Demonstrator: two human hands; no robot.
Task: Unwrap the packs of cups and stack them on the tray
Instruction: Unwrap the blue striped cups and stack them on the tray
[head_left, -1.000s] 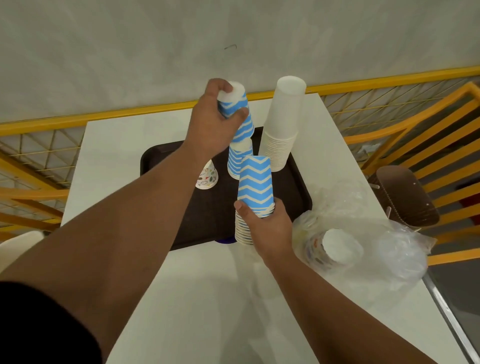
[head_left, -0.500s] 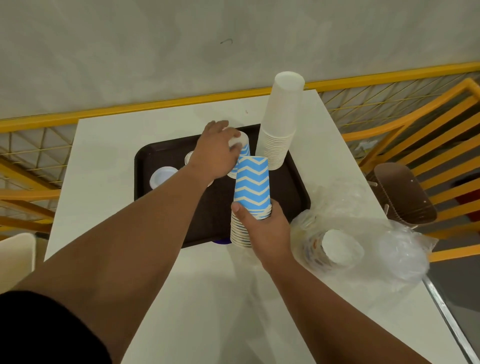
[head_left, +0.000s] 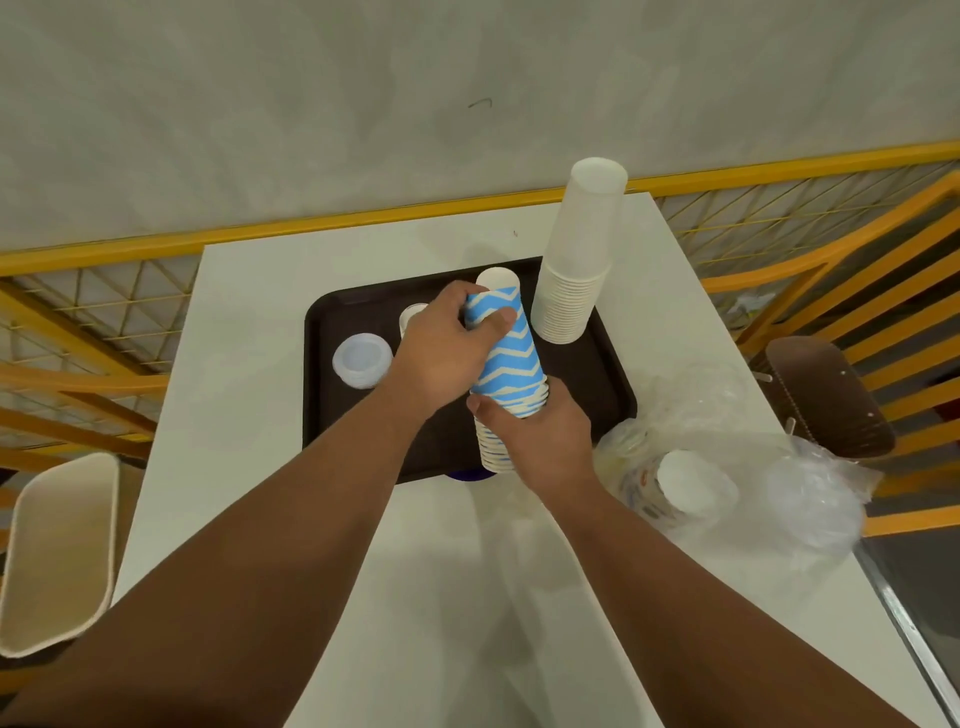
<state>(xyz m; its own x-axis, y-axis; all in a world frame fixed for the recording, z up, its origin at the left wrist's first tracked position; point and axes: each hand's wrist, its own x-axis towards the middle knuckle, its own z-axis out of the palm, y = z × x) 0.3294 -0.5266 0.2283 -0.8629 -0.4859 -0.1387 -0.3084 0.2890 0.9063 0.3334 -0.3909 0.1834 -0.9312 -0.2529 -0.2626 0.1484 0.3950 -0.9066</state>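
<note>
Two hands on one stack right now. My right hand (head_left: 540, 441) is wrapped around the lower part of the blue zigzag cup stack (head_left: 506, 364), fingers curled about the nested rims, and I read that as the anchor: it keeps the column steady over the near edge of the tray (head_left: 597, 374). My left hand (head_left: 447, 348) comes in just above it, thumb and fingers pinching the upper cups of that same stack. To my eye that is a peel grip, set to draw a few cups off the top while the right holds the rest back.

Just beyond the left hand's fingertips a white cup bottom (head_left: 497, 278) pokes up on the tray; I take it for a stack begun there, though the hand hides most of it. Off to the far right of both hands stands the tall white cup stack (head_left: 582, 260), upright on the tray. To the left of the left hand lie a short pile of clear lids (head_left: 362, 359) and a small cup (head_left: 411, 317), partly hidden.

Right of my right hand, on the worktop (head_left: 249, 364), sits crumpled plastic wrap (head_left: 769, 467) with a printed cup pack (head_left: 675, 488) inside, so by my reckoning there is unwrapping left to do.
</note>
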